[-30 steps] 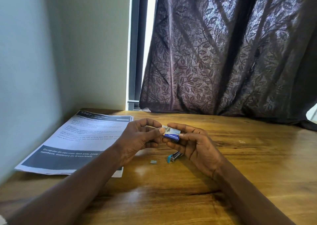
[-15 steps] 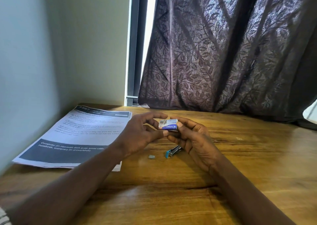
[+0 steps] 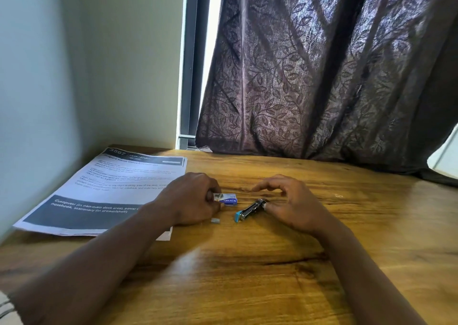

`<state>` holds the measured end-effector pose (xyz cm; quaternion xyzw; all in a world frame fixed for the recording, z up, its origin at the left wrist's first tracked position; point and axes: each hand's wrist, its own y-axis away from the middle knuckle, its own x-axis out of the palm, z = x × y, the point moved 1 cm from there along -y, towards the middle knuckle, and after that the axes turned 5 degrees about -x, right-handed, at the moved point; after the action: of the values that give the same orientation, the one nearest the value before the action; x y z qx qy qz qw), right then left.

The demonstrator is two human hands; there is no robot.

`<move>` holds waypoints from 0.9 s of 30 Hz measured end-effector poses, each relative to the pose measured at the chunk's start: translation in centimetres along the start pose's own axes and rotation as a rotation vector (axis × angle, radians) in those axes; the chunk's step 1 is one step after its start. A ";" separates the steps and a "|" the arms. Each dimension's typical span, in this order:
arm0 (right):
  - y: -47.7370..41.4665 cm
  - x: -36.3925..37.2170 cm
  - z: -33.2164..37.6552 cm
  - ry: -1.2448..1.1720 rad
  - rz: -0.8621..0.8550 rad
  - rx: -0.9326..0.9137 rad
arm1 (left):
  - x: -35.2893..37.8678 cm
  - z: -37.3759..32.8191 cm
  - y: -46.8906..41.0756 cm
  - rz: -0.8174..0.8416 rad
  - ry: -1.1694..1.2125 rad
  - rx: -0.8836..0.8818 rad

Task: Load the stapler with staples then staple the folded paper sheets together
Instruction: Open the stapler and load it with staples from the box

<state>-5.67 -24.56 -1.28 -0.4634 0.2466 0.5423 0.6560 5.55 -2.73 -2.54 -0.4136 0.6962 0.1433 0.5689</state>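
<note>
Though blurry, "3567" atop paper sheets (image 3: 111, 188).

You get open surface (image 3: 371, 238) near and right; paper (image 3: 119, 176) fills the left, wall (image 3: 37, 101) beyond it, curtain (image 3: 322, 76) behind, stapler (image 3: 250, 210) and box (image 3: 229, 199) mid-surface.

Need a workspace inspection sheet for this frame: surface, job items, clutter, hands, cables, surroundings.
Surface: wooden table, glare patch near the front.
Job's things: stapler lies on the table, blue end nearer the person; staple box to its left; small grey piece, likely a staple strip, near the box; printed paper sheets flat at left.
Clutter: nothing seen.
Hands: left hand grips the staple box's end; right hand has its thumb against the stapler's far end, fingers arched above the table.
Cables: nothing seen.
Surroundings: wall at left, window frame, dark leaf-patterned curtain behind.
</note>
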 end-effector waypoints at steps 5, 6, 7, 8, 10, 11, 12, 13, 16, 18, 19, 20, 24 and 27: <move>0.1 0.1 -0.6 0.104 0.093 0.077 | -0.1 -0.5 0.2 -0.028 0.000 0.021; 0.1 0.2 -0.6 0.105 0.097 0.086 | -0.2 -0.6 0.3 -0.045 0.017 0.046; 0.1 0.3 -0.6 0.096 0.094 0.093 | -0.2 -0.8 0.4 -0.055 0.035 0.076; 0.0 0.5 -0.7 0.076 0.086 0.101 | -0.1 -1.1 0.5 -0.051 0.047 0.107; -0.1 0.9 -0.6 0.058 0.067 0.111 | 0.2 -1.5 0.7 -0.014 0.036 0.156; -0.1 1.1 -0.7 0.064 0.055 0.106 | 0.4 -1.7 0.7 -0.001 0.016 0.175; -0.1 1.2 -0.7 0.065 0.043 0.099 | 0.6 -1.7 0.7 -0.002 -0.003 0.192; -0.1 1.3 -0.6 0.052 0.035 0.092 | 0.7 -1.8 0.7 -0.017 -0.008 0.205; -0.1 1.3 -0.6 -0.032 0.041 0.080 | 0.6 -1.7 0.5 -0.102 0.104 0.216; -0.1 1.4 -0.5 -0.123 0.041 0.063 | 0.2 -1.5 0.3 -0.194 0.251 0.200; -0.1 1.5 -0.3 -0.182 0.042 0.046 | 0.0 -1.4 0.2 -0.231 0.342 0.178; -0.2 1.5 -0.1 -0.246 0.045 0.031 | -0.1 -1.4 0.1 -0.257 0.441 0.152; -0.1 1.9 1.0 -0.496 0.047 0.047 | -0.5 -1.7 0.1 -0.272 0.785 0.078; 0.0 2.7 1.7 -0.760 0.057 0.097 | -0.7 -1.8 0.2 -0.269 0.922 0.046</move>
<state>-5.16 -21.79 -2.75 -0.1906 0.0240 0.6811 0.7065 4.25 -3.55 -1.42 -0.5078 0.8191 -0.1456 0.2235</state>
